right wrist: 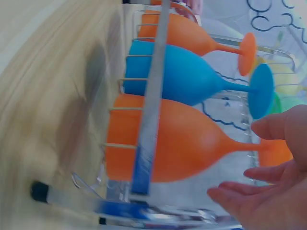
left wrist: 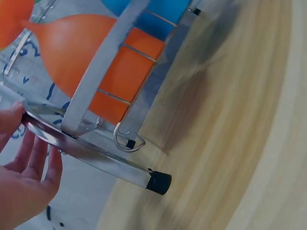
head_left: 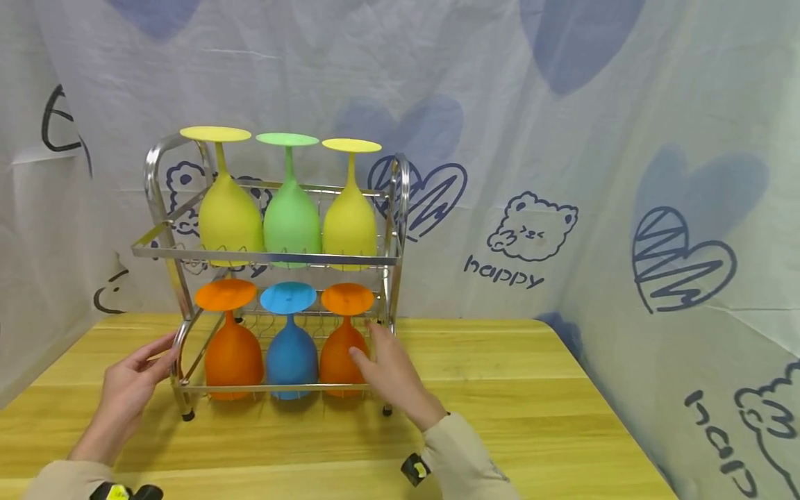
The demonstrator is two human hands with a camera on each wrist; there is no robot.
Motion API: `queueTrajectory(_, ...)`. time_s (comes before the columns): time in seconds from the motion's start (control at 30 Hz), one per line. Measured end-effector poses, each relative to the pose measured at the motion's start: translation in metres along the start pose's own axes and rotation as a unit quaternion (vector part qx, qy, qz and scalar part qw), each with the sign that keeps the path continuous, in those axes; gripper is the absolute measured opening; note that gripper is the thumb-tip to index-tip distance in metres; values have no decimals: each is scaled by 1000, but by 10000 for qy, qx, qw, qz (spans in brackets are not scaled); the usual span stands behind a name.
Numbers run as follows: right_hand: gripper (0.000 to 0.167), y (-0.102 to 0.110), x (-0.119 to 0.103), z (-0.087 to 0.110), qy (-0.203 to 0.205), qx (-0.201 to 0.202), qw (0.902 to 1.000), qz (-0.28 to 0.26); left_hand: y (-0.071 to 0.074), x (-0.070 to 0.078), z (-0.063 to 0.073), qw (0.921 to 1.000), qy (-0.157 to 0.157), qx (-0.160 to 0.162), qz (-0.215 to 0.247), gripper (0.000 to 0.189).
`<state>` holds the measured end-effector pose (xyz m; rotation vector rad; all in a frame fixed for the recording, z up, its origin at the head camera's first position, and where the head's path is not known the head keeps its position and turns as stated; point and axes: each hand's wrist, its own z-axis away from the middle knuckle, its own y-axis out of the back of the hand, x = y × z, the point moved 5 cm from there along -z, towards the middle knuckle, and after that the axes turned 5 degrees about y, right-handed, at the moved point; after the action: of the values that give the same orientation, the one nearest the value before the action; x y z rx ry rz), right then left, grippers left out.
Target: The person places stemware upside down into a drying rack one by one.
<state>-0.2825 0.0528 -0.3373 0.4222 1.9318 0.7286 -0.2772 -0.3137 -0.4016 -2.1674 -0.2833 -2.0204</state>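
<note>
A two-tier chrome rack (head_left: 269,257) holds upside-down plastic goblets on both shelves. My left hand (head_left: 128,382) grips the rack's lower left side frame; in the left wrist view the thumb lies on one side of the metal tube (left wrist: 91,155) and the fingers on the other. At the lower right, my right hand (head_left: 400,378) is beside an orange goblet (head_left: 342,351). Its fingers are spread and relaxed near that goblet's base in the right wrist view, with nothing held. Left of it stand a blue goblet (head_left: 292,357) and another orange goblet (head_left: 234,357).
On the upper shelf stand a yellow goblet (head_left: 230,215), a green goblet (head_left: 292,219) and a second yellow goblet (head_left: 350,222). The rack stands on a wooden table (head_left: 500,396). A printed cloth (head_left: 487,139) hangs behind and along the sides.
</note>
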Motion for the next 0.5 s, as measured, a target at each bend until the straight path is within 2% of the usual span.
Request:
queueTrajectory(0.07,49,8,-3,4,198,88,9997,-102,-3,7,6,9966,-126,222,-783,26)
queueTrajectory(0.13,45,17,-6,8,393,198,9989,-178,-5,13,11,9854,-289,438,-1618,38)
queueTrajectory(0.2,42,24,-7,13,592,293,9977,-142,-6,17,15,9729,-440,646,-2177,56)
queueTrajectory(0.23,41,28,-7,15,667,344,9972,-72,-7,20,18,9686,-495,728,-2327,61)
queueTrajectory(0.33,38,40,-3,22,884,490,9947,199,-11,27,31,9636,-735,876,-2419,67)
queueTrajectory(0.4,36,49,3,28,962,557,9931,367,-16,31,40,9622,-908,813,-2434,73)
queueTrajectory(0.5,33,61,13,38,967,578,9917,618,-26,35,54,9540,-1190,516,-2702,81)
